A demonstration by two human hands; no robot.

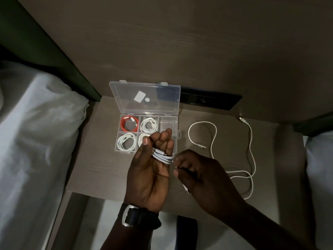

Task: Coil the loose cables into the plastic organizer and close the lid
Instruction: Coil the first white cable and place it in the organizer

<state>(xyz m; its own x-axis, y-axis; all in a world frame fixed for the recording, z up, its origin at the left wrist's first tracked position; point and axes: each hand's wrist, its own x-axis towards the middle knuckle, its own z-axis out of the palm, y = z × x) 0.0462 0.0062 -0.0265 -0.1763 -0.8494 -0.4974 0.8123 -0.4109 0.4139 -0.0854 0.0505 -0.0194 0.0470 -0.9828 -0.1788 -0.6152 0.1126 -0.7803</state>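
Observation:
A clear plastic organizer [177, 129] lies on the bedside table with its lid [146, 98] standing open at the back. A red coiled cable [129, 123] fills the back left compartment, and white coils [148, 125] fill three others; the right-hand compartments look bare. My left hand [150, 170] is palm up in front of the box, with a white cable [163, 156] wound around its fingers. My right hand [196, 172] pinches the tail of that cable beside it. Two loose white cables [251, 156] lie on the table to the right.
The small wooden table [93, 150] stands between two beds with white bedding [36, 141], against a wooden wall panel. A dark socket strip [210, 101] sits at the back behind the box. A watch is on my left wrist.

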